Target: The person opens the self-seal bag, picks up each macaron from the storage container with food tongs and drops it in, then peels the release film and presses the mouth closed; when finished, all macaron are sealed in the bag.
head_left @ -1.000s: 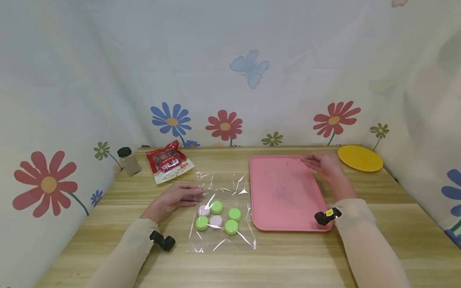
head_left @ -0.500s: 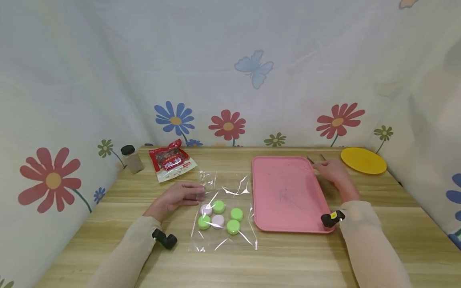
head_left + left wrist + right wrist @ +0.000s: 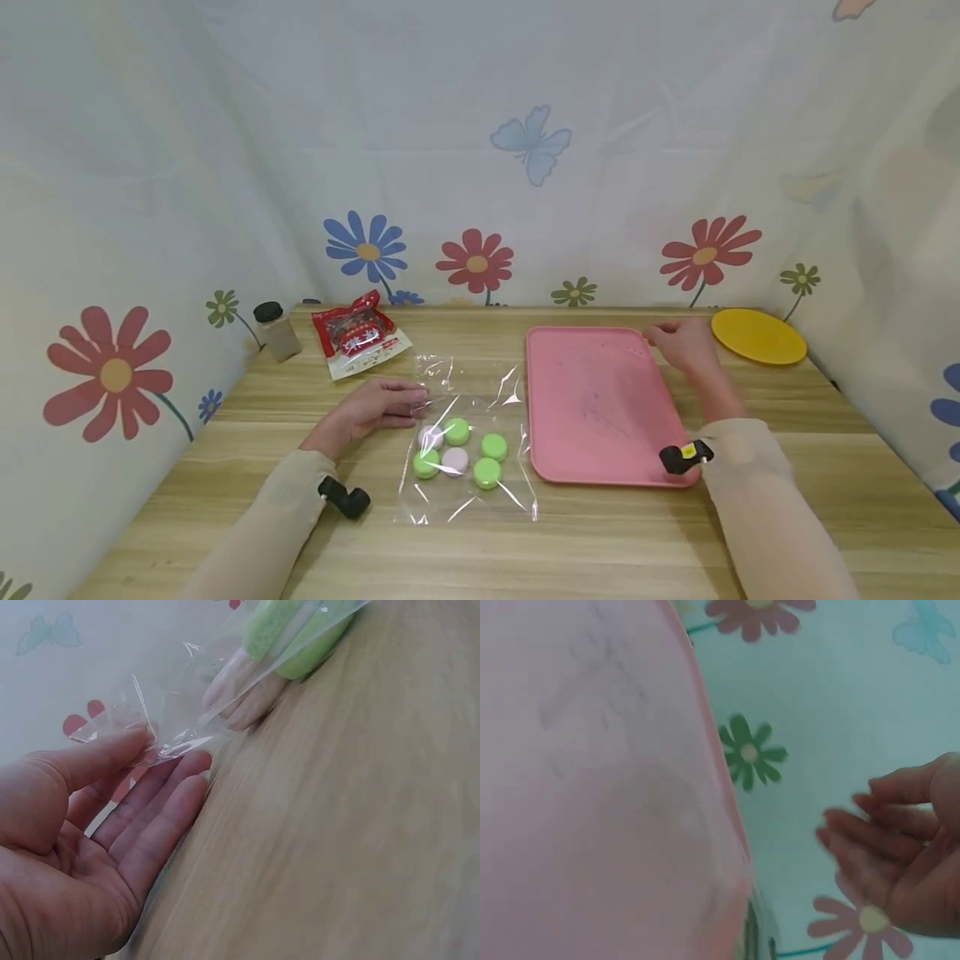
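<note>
My left hand [image 3: 378, 406] holds the left edge of a clear plastic bag [image 3: 472, 507], its thumb and fingers about the film in the left wrist view. Round, flat green and pale lilac pieces, like macarons [image 3: 487, 473], lie inside the bag. Beyond the upper right corner of a pink tray [image 3: 592, 400] is my right hand [image 3: 686, 342]. In the right wrist view its fingers are loosely bent with nothing between them. Against the tray's edge there, a thin shiny object [image 3: 754, 930] shows, too blurred to name.
A yellow plate [image 3: 759, 336] lies at the back right of the wooden table [image 3: 600, 542]. At the back left are a red and white snack packet [image 3: 360, 337] and a black-lidded jar [image 3: 277, 333]. A flowered cloth [image 3: 420, 150] hangs behind.
My right hand moves from over the tray's corner to its right side, then lifts a little. Dark tips of an object beside it show half a second ago, hidden now. The left hand stays.
</note>
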`<state>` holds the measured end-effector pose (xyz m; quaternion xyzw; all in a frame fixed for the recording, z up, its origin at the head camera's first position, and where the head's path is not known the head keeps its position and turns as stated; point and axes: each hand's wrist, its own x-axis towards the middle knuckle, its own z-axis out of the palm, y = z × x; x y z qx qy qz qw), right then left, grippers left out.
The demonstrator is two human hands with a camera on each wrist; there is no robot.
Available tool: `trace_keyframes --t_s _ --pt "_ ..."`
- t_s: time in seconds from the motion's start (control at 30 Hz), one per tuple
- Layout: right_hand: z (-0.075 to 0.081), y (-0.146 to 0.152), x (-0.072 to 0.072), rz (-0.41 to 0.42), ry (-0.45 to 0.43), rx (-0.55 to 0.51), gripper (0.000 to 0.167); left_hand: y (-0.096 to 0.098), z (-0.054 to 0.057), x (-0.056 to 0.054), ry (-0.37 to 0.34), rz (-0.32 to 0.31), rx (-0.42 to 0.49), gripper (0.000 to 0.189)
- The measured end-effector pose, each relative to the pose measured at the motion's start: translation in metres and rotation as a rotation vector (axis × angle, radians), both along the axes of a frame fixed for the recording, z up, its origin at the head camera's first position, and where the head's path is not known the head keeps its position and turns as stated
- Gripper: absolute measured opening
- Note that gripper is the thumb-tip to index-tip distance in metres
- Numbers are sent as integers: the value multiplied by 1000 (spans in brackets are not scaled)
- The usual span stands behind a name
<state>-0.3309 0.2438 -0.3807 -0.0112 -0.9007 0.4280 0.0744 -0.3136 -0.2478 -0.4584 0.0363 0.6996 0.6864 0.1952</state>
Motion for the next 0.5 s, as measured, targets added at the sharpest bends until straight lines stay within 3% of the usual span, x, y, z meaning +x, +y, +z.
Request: trace_keyframes --t_s 0.17,0.27,0.37,0.5 --pt "-10 -39 -4 184 -66 -290 37 0 1 2 21 -10 27 34" --pt "-17 -66 -2 315 -168 -409 33 1 2 3 25 -9 26 30" --pt "-22 -97 3 411 -267 -468 30 1 3 2 36 -7 9 30" --pt "-24 -131 6 419 -337 -465 38 2 2 1 46 -8 4 30"
